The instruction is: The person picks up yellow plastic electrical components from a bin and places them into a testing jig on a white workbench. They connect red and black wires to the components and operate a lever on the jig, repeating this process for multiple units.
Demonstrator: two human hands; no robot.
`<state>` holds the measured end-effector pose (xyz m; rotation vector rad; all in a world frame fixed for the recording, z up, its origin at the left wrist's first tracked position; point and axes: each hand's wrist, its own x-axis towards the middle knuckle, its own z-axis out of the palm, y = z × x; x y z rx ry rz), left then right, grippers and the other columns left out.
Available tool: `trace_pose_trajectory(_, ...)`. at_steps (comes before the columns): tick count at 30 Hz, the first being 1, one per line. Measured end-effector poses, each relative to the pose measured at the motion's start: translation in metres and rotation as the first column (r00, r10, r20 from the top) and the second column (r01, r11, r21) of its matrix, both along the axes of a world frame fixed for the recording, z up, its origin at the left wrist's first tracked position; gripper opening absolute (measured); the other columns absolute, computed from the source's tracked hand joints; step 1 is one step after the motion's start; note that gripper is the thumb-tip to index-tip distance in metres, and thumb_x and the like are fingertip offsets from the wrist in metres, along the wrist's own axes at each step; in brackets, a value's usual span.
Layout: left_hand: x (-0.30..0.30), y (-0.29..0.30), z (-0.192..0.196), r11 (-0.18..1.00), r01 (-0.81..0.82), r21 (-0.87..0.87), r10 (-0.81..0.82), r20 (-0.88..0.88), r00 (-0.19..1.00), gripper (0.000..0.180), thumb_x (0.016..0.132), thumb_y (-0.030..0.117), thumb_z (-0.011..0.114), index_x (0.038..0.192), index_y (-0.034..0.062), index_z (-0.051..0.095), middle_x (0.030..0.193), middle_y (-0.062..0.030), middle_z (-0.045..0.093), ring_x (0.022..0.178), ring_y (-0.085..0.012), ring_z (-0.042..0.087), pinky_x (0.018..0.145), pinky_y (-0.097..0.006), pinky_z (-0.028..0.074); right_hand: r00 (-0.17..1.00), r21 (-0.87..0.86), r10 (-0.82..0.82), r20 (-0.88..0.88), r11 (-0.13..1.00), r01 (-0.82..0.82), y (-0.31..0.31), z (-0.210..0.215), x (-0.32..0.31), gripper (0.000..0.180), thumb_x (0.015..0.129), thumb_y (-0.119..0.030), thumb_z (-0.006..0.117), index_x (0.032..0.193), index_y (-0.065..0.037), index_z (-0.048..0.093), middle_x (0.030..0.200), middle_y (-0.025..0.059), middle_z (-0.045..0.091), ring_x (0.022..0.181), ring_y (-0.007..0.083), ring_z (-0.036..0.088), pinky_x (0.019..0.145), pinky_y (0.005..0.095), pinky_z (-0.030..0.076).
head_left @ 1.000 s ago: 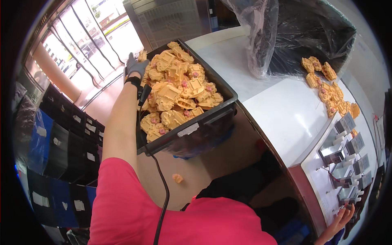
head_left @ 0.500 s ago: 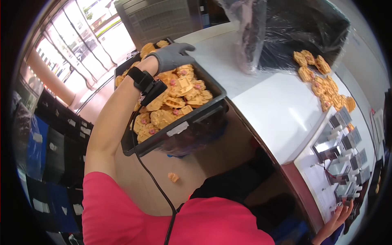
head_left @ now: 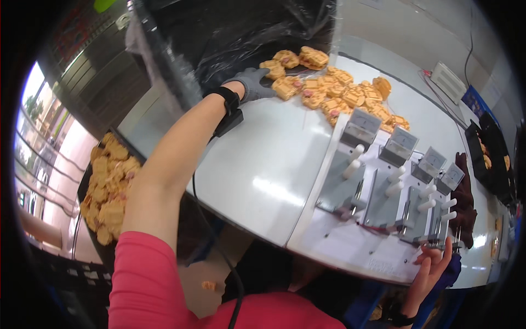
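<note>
Gloved left hand [head_left: 253, 88], grip spread flat beside the waffle pile [head_left: 334, 90] on the white surface [head_left: 257, 164]; best swept gently, right hand [head_left: 433, 268] open-fingered at the edge.

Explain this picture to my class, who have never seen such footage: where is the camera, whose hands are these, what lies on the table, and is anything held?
The camera sits on a person's head, looking down through a fisheye lens, so straight edges bend. The left hand, in a grey glove, reaches across the white table and rests against a pile of yellow waffle-like pieces; whether it grips one is unclear. The right hand, bare, touches the table's near edge beside a row of lever machines with dials. A dark tray of similar pieces sits lower left. Black plastic sheeting lies behind.
</note>
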<state>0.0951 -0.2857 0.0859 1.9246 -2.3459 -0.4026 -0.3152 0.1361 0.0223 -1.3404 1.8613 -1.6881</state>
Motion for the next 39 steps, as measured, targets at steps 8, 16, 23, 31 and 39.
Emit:
trace_pose_trajectory(8, -0.093, -0.087, -0.032, 0.999, 0.045, -0.007, -0.045, 0.092, 0.995, 0.086, 0.077, 0.075, 0.055, 0.147, 0.0285, 0.041, 0.154, -0.0142, 0.032, 0.146, -0.0389, 0.013, 0.119, -0.049, 0.018, 0.987, 0.12, -0.162, -0.013, 0.979, 0.162, 0.012, -0.009, -0.005, 0.083, 0.087, -0.048, 0.062, 0.149, -0.003, 0.027, 0.091, 0.0068, 0.056, 0.078, 0.0118, 0.052, 0.07, 0.024, 0.042)
trace_pose_trajectory(16, -0.058, -0.021, -0.036, 0.986, 0.127, 0.108, -0.16, 0.404, 0.901, 0.075, 0.078, 0.069, 0.056, 0.137, 0.0222, 0.055, 0.142, -0.0099, 0.05, 0.143, -0.0376, 0.023, 0.116, -0.05, 0.024, 0.992, 0.042, -0.115, 0.059, 0.993, 0.112, 0.009, -0.01, 0.003, 0.086, 0.087, -0.053, 0.062, 0.147, -0.002, 0.027, 0.109, 0.0068, 0.054, 0.082, 0.0119, 0.052, 0.069, 0.0244, 0.042)
trace_pose_trajectory(23, -0.086, -0.009, -0.01, 0.952, 0.299, -0.064, -0.267, 0.3, 0.916, 0.063, 0.081, 0.041, 0.067, 0.138, 0.0195, 0.051, 0.144, -0.0162, 0.042, 0.139, -0.0327, 0.031, 0.114, -0.045, 0.03, 0.996, 0.029, -0.023, 0.089, 0.999, 0.02, 0.011, -0.007, 0.004, 0.084, 0.087, -0.049, 0.063, 0.147, -0.002, 0.028, 0.106, 0.0072, 0.057, 0.085, 0.013, 0.055, 0.07, 0.0248, 0.044)
trace_pose_trajectory(31, -0.215, -0.034, -0.008, 0.685, 0.611, 0.398, -0.54, -0.286, 0.792, 0.06, 0.084, 0.047, 0.068, 0.14, 0.0311, 0.052, 0.153, -0.0104, 0.038, 0.142, -0.0303, 0.033, 0.118, -0.046, 0.023, 0.992, 0.059, -0.072, 0.103, 0.996, 0.066, 0.012, -0.005, 0.003, 0.086, 0.087, -0.052, 0.065, 0.146, -0.001, 0.029, 0.103, 0.007, 0.058, 0.085, 0.0135, 0.058, 0.071, 0.0253, 0.044)
trace_pose_trajectory(39, -0.152, -0.045, -0.002, 0.708, 0.428, 0.562, -0.507, -0.017, 0.862, 0.065, 0.078, 0.033, 0.07, 0.141, 0.0327, 0.051, 0.138, -0.0113, 0.054, 0.11, -0.0233, 0.061, 0.091, -0.032, 0.05, 0.989, 0.092, -0.069, 0.127, 0.994, 0.058, 0.012, 0.0, 0.005, 0.092, 0.083, -0.053, 0.07, 0.144, 0.002, 0.03, 0.096, 0.0091, 0.058, 0.082, 0.0152, 0.058, 0.071, 0.0263, 0.046)
